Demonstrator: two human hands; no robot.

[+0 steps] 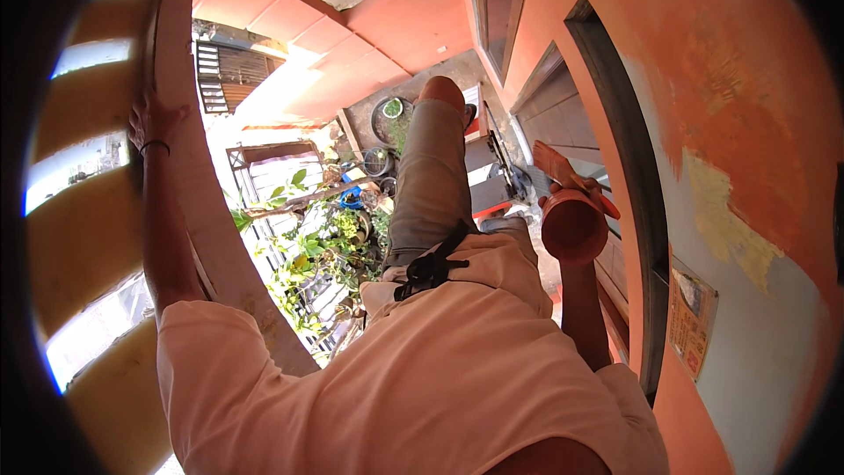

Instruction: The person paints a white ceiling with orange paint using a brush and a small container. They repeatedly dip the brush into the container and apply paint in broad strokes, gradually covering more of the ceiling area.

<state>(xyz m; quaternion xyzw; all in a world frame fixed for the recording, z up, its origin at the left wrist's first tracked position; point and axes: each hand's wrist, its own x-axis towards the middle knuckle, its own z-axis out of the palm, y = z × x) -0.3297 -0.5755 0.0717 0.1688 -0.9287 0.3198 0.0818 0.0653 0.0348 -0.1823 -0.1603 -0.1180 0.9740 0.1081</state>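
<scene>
My left hand (154, 127), with a dark band at the wrist, grips the edge of a pinkish vertical beam (189, 220) at the left. On the right, my right hand (593, 193) holds an orange-stained paint cup (573, 229) together with a paintbrush (554, 163), whose bristles are coated orange. The cup is seen from above, near an orange wall (721, 105) with pale unpainted patches. My bent leg (426, 176) in grey trousers reaches forward below me, with a black strap (429, 271) at my waist.
Far below are potted plants (352, 237), a round planter (391, 119) and what looks like a dark ladder or stand with red parts (488, 211). A dark window frame (646, 237) runs along the right wall, beside a small poster (690, 317).
</scene>
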